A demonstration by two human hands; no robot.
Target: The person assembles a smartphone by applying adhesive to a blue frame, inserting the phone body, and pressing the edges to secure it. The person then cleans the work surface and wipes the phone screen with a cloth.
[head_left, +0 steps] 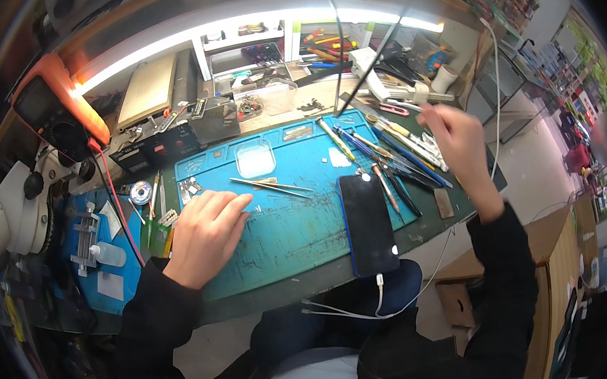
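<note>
My left hand rests on the left part of the blue work mat, its fingers bent and pressed together. Whatever may be under those fingers is hidden. Just beyond it lie thin tweezers and a few tiny pale bits. My right hand is raised over the tools at the right, fingers curled closed. A thin white stick shows by its fingertips; I cannot tell whether it is held. Between the hands, a dark phone with a blue edge lies at the mat's front, a white cable plug at its lower end.
Screwdrivers and pliers crowd the mat's right side. A clear plastic box sits at its back. An orange multimeter with red and black leads, a solder spool and a metal clamp are at the left. Dark cables hang above.
</note>
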